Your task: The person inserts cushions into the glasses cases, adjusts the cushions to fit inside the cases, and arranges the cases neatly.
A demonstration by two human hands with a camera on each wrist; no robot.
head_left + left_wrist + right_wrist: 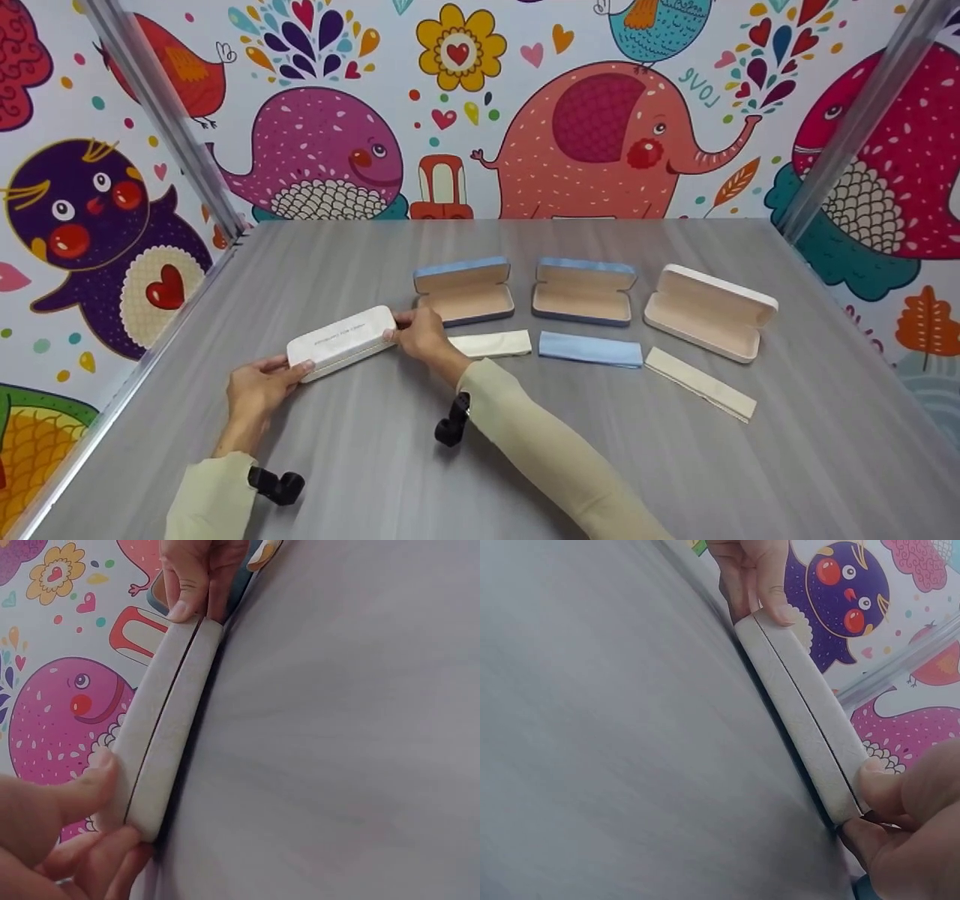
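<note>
A white glasses case (341,343) with small printed lettering on its lid lies at the left of the table, lid down. My left hand (259,390) grips its left end, thumb on the lid and fingertips low on the base. At the opposite end, my right hand (424,334) pinches the case between thumb and fingers. Both wrist views show a thin dark seam along the long side of the white glasses case (161,727). Behind my right hand stands an open blue glasses case (472,300), and a cream folded cloth (491,343) is partly hidden by that hand.
Farther right stand another open blue glasses case (583,300) and an open white glasses case (705,322). In front of them lie a blue folded cloth (590,349) and a beige folded cloth (701,382). A patterned wall (450,135) borders the grey table (360,480).
</note>
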